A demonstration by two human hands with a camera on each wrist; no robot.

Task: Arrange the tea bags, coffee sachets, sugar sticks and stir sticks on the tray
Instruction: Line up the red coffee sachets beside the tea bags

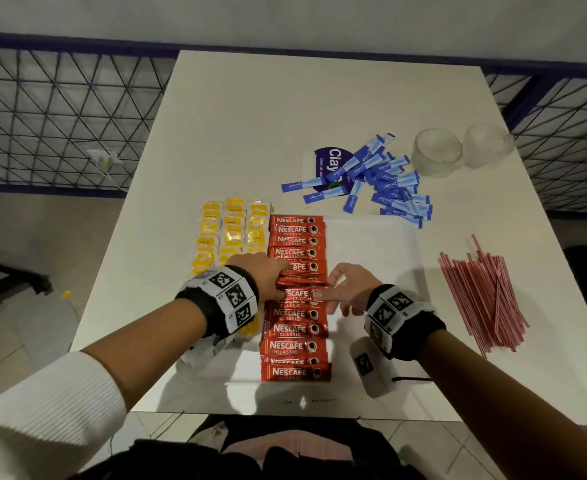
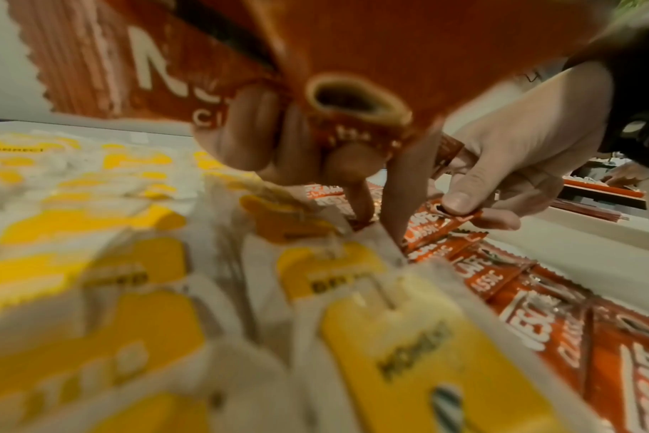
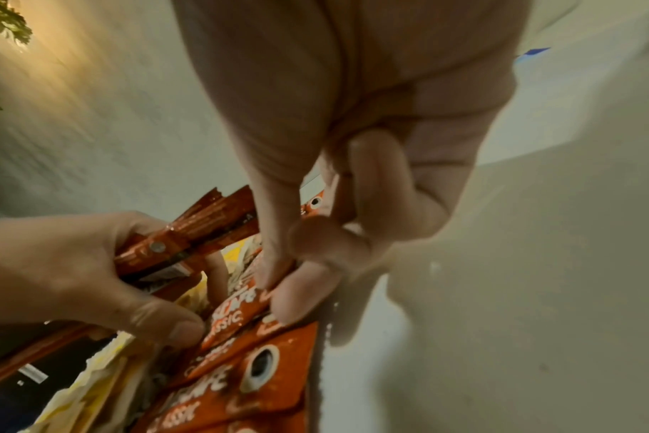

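A white tray (image 1: 371, 244) holds yellow tea bags (image 1: 231, 230) on its left and a column of red coffee sachets (image 1: 294, 327) down its middle. My left hand (image 1: 278, 282) grips a small bundle of coffee sachets (image 3: 189, 234) over the column. My right hand (image 1: 323, 289) pinches the end of one sachet (image 3: 241, 310) in the column between thumb and forefinger. Blue sugar sticks (image 1: 382, 181) lie piled on the table behind the tray. Red-and-white stir sticks (image 1: 482, 299) lie on the table to the tray's right.
Two glass cups (image 1: 436, 152) stand at the back right of the white table. A purple-and-white packet (image 1: 326, 161) lies under the sugar sticks. The tray's right part is bare. Wire fencing (image 1: 60, 116) runs along both sides of the table.
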